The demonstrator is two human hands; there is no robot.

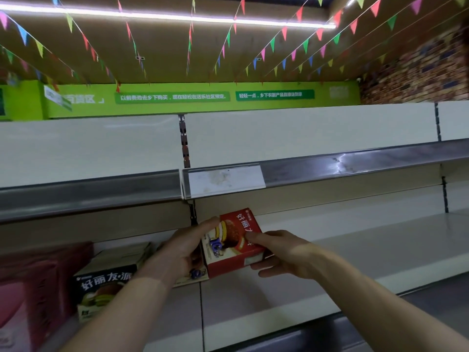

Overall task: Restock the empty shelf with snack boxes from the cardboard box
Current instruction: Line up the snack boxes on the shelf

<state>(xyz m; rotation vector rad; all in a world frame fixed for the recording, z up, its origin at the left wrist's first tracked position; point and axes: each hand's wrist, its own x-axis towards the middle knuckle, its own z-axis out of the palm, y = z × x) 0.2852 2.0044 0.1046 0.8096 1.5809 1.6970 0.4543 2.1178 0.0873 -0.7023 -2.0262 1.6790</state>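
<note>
Entry: one person, seen in part. Left hand (177,250) and right hand (284,257) are both bare, with the left forearm (127,301) and right forearm (368,295) also bare along all their visible length, from the wrist to the picture's lower edge. Build is slim, with long, slender fingers; the nails are too blurred to describe. A soft shadow edge crosses each forearm close behind the wrist.

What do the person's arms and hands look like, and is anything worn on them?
Both arms are bare; no sleeves show. The left hand and the right hand wear no gloves, and no watch, ring or bracelet is visible.
</note>
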